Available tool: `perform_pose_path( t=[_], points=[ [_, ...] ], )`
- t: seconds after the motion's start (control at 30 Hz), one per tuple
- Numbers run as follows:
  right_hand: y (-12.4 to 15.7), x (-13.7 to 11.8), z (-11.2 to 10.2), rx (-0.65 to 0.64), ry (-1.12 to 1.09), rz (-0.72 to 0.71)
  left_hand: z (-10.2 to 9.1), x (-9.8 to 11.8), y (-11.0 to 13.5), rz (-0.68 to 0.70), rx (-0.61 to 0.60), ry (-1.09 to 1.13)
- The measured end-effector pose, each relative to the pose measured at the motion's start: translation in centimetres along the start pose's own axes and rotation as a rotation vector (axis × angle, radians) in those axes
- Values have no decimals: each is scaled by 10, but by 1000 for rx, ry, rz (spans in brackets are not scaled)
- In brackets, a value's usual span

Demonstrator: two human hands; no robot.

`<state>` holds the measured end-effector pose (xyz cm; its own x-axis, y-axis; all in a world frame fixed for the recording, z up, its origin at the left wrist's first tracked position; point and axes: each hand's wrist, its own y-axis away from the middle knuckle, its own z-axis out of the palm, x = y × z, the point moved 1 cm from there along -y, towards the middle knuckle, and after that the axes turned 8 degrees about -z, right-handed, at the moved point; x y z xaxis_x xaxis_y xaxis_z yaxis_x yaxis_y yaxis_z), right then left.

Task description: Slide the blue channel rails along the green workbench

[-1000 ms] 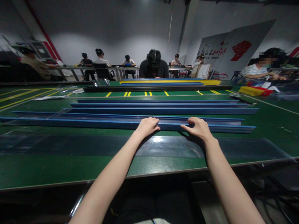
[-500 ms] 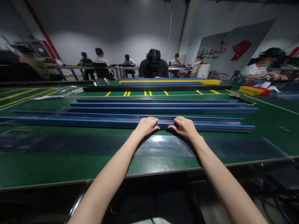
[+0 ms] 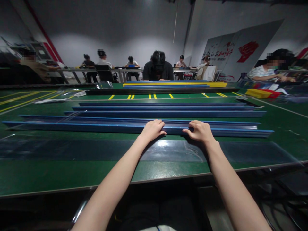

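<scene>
A long blue channel strip point(image 3: 115, 128) lies crosswise on the green table, with raised edges at front and back. My left hand point(image 3: 154, 129) grips its near edge around the middle, fingers over the top and thumb in front. To the right, my right hand point(image 3: 200, 131) is curled over the same edge in the same way. A clear plastic sheet point(image 3: 166, 151) lies flat between the strip and the table's front edge, partly under my forearms. Another piece of clear film point(image 3: 69, 118) shows over the strip's left part.
More blue channel strips point(image 3: 168, 114) lie just behind. Farther back are a black strip point(image 3: 163, 91) and yellow strips point(image 3: 218, 84). A yellow tray point(image 3: 258, 93) stands at right. One person point(image 3: 158, 69) sits opposite; several others sit around the room.
The blue channel strip has slid to the right. My right hand has moved right with it, while my left hand has shifted only slightly.
</scene>
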<state>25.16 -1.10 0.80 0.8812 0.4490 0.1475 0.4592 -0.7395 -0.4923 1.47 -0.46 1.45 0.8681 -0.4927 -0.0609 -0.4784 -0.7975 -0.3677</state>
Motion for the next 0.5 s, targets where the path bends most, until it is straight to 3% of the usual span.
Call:
perform_pose_path(
  t=[0.5],
  points=[
    [4,7,1,-9,-147,44,4,2,0,27,-11,42]
  ],
)
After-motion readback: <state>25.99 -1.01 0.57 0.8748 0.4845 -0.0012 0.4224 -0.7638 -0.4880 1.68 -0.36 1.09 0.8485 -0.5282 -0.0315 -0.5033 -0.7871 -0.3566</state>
